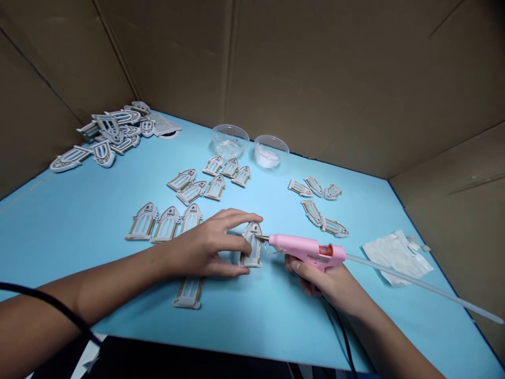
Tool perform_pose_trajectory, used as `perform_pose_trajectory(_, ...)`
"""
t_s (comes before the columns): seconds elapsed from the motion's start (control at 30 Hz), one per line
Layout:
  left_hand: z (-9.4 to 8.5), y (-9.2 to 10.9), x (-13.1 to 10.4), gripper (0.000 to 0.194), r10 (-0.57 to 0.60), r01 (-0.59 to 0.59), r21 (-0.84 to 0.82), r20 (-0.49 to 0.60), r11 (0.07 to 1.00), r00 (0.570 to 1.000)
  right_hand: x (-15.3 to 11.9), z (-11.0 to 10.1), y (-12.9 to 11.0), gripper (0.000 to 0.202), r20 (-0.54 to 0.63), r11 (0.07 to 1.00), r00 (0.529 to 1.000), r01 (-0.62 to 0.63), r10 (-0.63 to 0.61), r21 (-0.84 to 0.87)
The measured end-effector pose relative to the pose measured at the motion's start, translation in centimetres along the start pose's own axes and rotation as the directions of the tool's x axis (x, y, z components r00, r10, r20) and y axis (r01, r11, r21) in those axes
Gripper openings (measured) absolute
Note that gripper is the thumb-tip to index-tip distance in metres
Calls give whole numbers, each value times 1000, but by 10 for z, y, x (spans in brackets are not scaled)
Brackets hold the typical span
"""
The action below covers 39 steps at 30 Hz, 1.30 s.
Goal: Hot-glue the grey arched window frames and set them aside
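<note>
While the left grip point(213, 239) is holding a small arched window piece point(255, 256) between thumb and fingertips, the right grip point(313, 275) is wrapping round the handle of a pink glue gun point(295, 245). Its nozzle point(263, 238) is pointing at the piece's face; whether they are touching, I cannot tell. The held piece is sitting around the middle of the counter point(284, 321), another piece point(189, 295) is lying nearer the front edge, and three more point(165, 223) are lining up leftward. Six pieces point(215, 188) are lying beyond, below two clear cups point(271, 151) standing by the far edge. Five others point(311, 212) are lying toward the far right corner, a white packet point(396, 258) is resting near the right edge, and a heap of pieces point(112, 126) is filling the far left corner.
</note>
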<state>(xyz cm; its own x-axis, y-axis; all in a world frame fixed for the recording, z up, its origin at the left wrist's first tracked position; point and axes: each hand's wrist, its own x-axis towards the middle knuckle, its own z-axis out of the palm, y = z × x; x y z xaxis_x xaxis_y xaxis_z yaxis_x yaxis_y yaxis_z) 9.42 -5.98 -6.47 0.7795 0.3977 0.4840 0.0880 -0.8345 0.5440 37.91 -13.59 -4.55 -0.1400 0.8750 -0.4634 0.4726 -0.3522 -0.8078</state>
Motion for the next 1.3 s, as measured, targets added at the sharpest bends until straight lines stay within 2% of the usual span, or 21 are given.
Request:
perform_pose_trajectory(0.17, 1, -2, 0, 16, 43, -42, 12, -25, 999, 999, -1, -1, -5, 39, 24, 1000, 999, -25, 25, -7)
perform_pose_trajectory(0.4, 2, -3, -1, 16, 41, -40, 15, -22, 999, 999, -1, -3, -1, 42, 39, 1000, 999, -23, 23, -3)
perform_pose_trajectory(0.6, 1, -1, 0, 16, 32, -32, 14, -21, 999, 999, 2, -4, 1, 44, 82, 998, 997, -15, 10, 67)
perform_pose_trajectory(0.9, 2, -1, 0, 17, 39, -38, 24, -25, 999, 999, 1, -4, 3, 36, 39, 993, 999, -6, 1, 116)
perform_pose_trajectory(0.97, 1, -1, 1, 16, 41, -40, 21, -32, 999, 999, 5, -5, 3, 33, -23, 976, 1000, 3, 2, 216)
perform_pose_trajectory(1.0, 1, -1, 1, 16, 40, -40, 19, -36, 999, 999, 8, -7, 2, 32, -95, 958, 995, 16, 11, 287)
perform_pose_trajectory(1.1, 2, -1, -1, 16, 17, -17, 8, -34, 1000, 999, 18, -13, 0, 33, -372, 874, 926, 124, 68, 470)
perform_pose_trajectory(1.13, 2, -2, -2, 17, -3, 3, 2, -23, 1000, 1000, 21, -15, -1, 34, -425, 851, 902, 162, 78, 499)
perform_pose_trajectory(1.23, 6, -5, -5, 23, -114, 114, 0, 68, 993, 991, 24, -18, -3, 35, -465, 821, 884, 232, 45, 522)
perform_pose_trajectory(1.3, 7, -6, -6, 32, -232, 232, 16, 169, 973, 958, 23, -18, -4, 33, -469, 816, 883, 260, 16, 516)
